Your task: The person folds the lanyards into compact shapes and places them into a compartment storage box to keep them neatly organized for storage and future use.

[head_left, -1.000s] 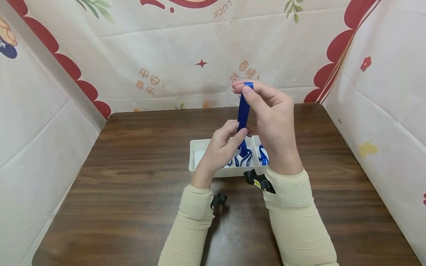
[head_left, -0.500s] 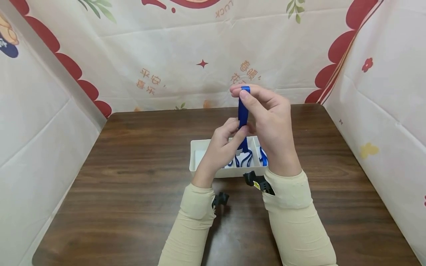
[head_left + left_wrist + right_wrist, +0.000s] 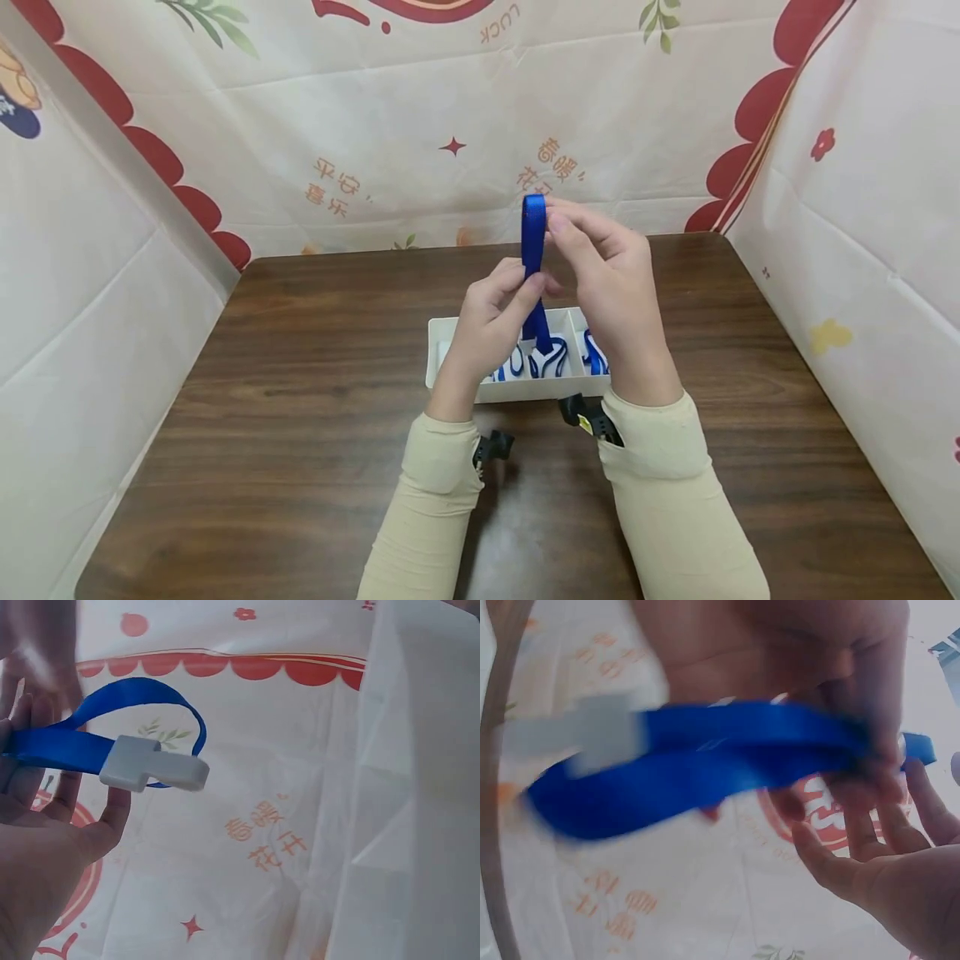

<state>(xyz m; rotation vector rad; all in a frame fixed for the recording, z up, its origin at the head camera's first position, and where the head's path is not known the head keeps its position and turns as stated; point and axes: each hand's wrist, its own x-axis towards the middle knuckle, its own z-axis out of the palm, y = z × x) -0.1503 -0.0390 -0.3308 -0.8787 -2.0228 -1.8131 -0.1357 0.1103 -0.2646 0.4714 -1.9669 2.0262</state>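
Observation:
A folded blue lanyard [image 3: 533, 225] stands up from my left hand [image 3: 480, 329], which pinches it between thumb and fingers. Its white plastic clip [image 3: 127, 761] and a loop of strap jut out past the hand in the left wrist view. My right hand [image 3: 618, 283] is just right of the folded top, fingertips close to the strap. In the right wrist view the fingers of this right hand [image 3: 900, 885] are spread near the strap's end, not curled round it. The clip is blurred there.
Below the hands, a white divided box [image 3: 540, 389] sits on the brown wooden table [image 3: 300, 417]. It contains several blue-and-white coiled straps [image 3: 553, 360], partly hidden by the hands. Printed cloth [image 3: 390, 117] hangs behind the table and at both sides.
The lanyard's top has shifted left and out from between my right thumb and fingers. My left hand has moved slightly left with the lanyard.

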